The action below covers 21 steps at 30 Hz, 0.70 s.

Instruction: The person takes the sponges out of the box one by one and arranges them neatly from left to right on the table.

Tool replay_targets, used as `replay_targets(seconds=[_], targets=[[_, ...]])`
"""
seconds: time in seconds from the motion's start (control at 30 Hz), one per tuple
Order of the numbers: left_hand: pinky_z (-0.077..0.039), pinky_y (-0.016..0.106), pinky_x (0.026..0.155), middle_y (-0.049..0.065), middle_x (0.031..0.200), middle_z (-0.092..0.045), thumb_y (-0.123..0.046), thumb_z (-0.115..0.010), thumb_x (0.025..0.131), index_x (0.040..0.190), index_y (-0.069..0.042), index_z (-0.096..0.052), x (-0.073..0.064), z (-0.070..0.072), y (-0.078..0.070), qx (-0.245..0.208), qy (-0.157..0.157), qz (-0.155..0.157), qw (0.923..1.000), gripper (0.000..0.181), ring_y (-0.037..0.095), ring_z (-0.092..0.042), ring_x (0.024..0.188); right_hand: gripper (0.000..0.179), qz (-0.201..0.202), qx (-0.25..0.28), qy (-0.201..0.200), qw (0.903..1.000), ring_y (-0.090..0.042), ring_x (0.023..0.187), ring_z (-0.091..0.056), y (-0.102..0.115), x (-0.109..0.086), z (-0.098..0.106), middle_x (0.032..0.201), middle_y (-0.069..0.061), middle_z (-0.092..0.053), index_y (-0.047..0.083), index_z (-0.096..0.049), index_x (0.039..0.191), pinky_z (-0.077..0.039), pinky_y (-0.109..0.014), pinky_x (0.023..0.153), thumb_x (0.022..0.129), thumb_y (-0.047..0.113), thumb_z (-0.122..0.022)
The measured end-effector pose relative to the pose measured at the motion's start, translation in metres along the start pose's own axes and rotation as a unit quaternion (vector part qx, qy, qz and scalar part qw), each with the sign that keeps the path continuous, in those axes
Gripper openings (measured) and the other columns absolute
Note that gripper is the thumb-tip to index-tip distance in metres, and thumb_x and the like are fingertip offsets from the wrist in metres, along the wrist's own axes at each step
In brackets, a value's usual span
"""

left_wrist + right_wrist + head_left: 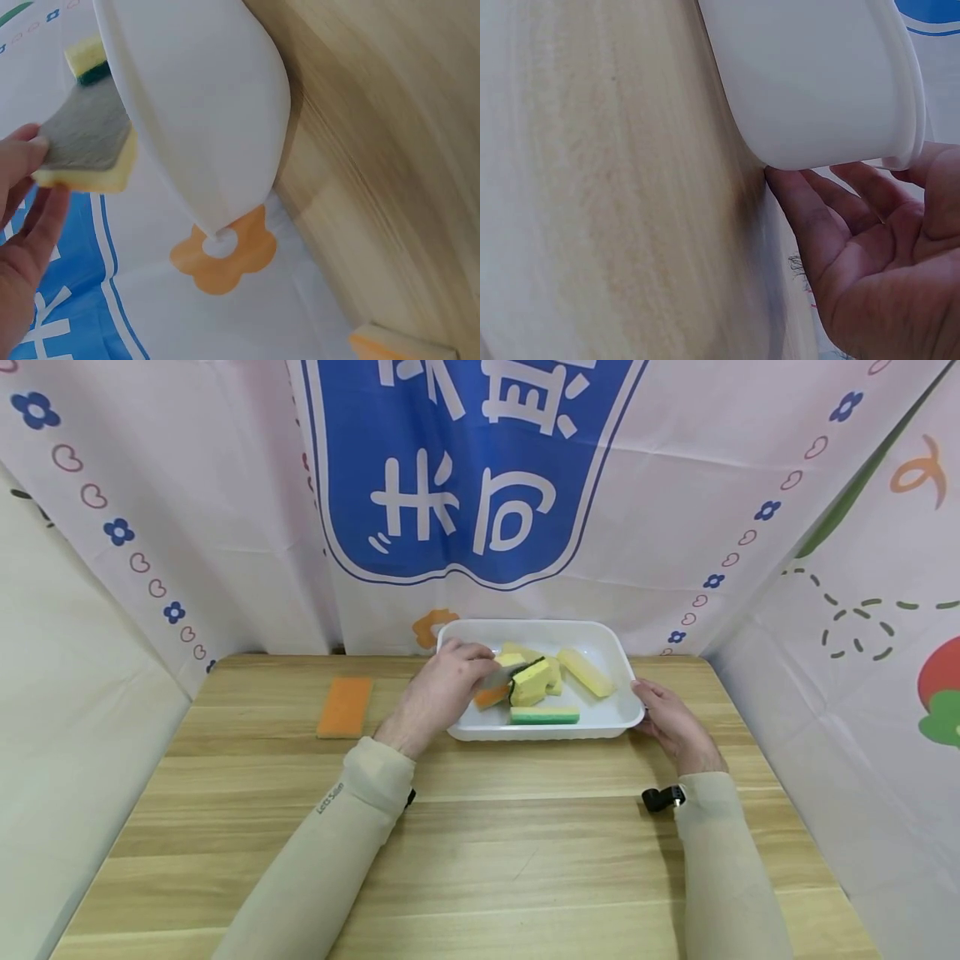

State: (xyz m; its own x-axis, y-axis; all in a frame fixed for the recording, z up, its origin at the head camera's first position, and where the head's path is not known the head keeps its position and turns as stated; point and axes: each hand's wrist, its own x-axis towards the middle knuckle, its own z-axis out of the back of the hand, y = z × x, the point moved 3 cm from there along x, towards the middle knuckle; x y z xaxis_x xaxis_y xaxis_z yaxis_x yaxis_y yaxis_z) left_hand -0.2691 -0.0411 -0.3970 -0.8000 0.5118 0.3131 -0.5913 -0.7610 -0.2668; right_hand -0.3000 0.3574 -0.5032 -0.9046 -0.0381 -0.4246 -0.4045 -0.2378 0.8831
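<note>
One gray-and-yellow sponge (88, 127) sat pinched in the left grip (444, 687), thumb against fingers; beneath that grip stood a white tray (540, 734), its edge clasped by the right grip (670, 718). Left of the left grip, an orange sponge (345, 707) lay on the counter (540, 860).

The left hand (26, 247) pinches a grey-and-yellow sponge (88, 133) partly behind the white tray (206, 97); the orange block (394, 345) may be another.
</note>
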Motion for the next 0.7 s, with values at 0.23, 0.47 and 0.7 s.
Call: replay_targets(seconds=[0.23, 0.47, 0.7], targets=[[-0.062, 0.049, 0.128, 0.010, 0.152, -0.081, 0.001, -0.082, 0.108, 0.141, -0.014, -0.086, -0.002, 0.010, -0.004, 0.010, -0.072, -0.028, 0.9969, 0.037, 0.033, -0.069, 0.146, 0.070, 0.005, -0.007, 0.004, 1.0000, -0.039, 0.170, -0.048, 0.000, -0.001, 0.000, 0.192, -0.024, -0.032, 0.016, -0.016, 0.189, -0.062, -0.029, 0.121, 0.129, 0.050, -0.030], [-0.063, 0.055, 0.127, 0.010, 0.153, -0.079, 0.000, -0.084, 0.107, 0.140, -0.014, -0.086, -0.007, 0.024, -0.003, -0.023, -0.094, -0.015, 0.9952, 0.036, 0.036, -0.067, 0.150, 0.071, 0.005, -0.006, -0.001, 1.0000, -0.034, 0.164, -0.054, 0.000, -0.002, 0.000, 0.192, -0.024, -0.033, 0.015, -0.017, 0.189, -0.065, -0.017, 0.101, 0.129, 0.050, -0.031], [-0.065, 0.056, 0.124, 0.010, 0.153, -0.079, 0.001, -0.082, 0.108, 0.141, -0.013, -0.085, -0.021, 0.043, 0.011, -0.033, -0.115, 0.001, 0.9928, 0.036, 0.038, -0.068, 0.143, 0.071, 0.005, -0.008, -0.001, 1.0000, -0.035, 0.166, -0.053, 0.001, -0.002, 0.000, 0.192, -0.024, -0.033, 0.014, -0.017, 0.189, -0.066, -0.019, 0.105, 0.129, 0.050, -0.031]])
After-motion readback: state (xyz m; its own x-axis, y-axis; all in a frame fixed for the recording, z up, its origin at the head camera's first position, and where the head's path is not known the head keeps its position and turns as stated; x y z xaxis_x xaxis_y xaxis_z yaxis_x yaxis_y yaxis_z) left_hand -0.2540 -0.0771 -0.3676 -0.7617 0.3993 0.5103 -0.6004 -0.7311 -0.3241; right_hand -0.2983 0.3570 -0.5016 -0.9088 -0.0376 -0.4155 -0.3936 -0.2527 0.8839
